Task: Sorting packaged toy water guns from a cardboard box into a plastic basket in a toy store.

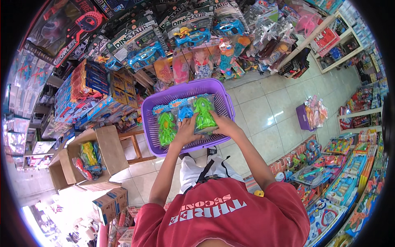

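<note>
A purple plastic basket [147,129] with slotted walls is in front of me. Several bagged toys lie in it under a blue printed header card. Both my hands are inside the basket, at a bright green toy car [202,108] in clear plastic on the right. My left hand [186,132] grips its left side, with the thumb on the wrapping. On the opposite side, my right hand [224,125] has its fingers and thumb on the edge. A blue toy [185,111] is partly hidden behind my left hand. Another green toy car [167,129] rests at the left end.
An open cardboard box [112,149] with bagged yellow and red toys stands on the left, beside a wooden frame [135,145]. Packaged toys hang on a rack [191,27] ahead. A smaller purple basket [303,117] stands on the tiled floor [262,108]. Toy displays [333,185] line the right.
</note>
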`<move>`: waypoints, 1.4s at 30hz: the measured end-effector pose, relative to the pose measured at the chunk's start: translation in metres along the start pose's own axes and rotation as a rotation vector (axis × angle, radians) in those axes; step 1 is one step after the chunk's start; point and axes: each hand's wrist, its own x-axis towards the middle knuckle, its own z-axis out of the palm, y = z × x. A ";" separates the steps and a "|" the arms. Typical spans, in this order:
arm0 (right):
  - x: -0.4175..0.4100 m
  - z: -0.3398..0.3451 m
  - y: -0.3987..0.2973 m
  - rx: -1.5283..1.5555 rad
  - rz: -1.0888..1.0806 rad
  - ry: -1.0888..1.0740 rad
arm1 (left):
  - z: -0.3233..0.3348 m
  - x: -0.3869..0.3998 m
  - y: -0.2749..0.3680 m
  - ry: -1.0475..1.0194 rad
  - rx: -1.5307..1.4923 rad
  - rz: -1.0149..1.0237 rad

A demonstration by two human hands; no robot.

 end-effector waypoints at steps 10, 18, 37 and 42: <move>-0.002 0.006 -0.004 -0.304 0.126 -0.130 | 0.020 -0.002 0.023 -0.173 0.161 -0.105; 0.011 0.019 0.010 0.048 0.124 -0.114 | 0.024 0.002 0.010 -0.287 0.255 -0.117; 0.018 0.029 -0.001 -0.335 0.254 -0.199 | 0.031 -0.005 -0.018 -0.125 0.237 -0.098; 0.030 0.028 0.006 -0.471 0.211 -0.334 | 0.037 0.001 -0.013 -0.119 0.328 -0.127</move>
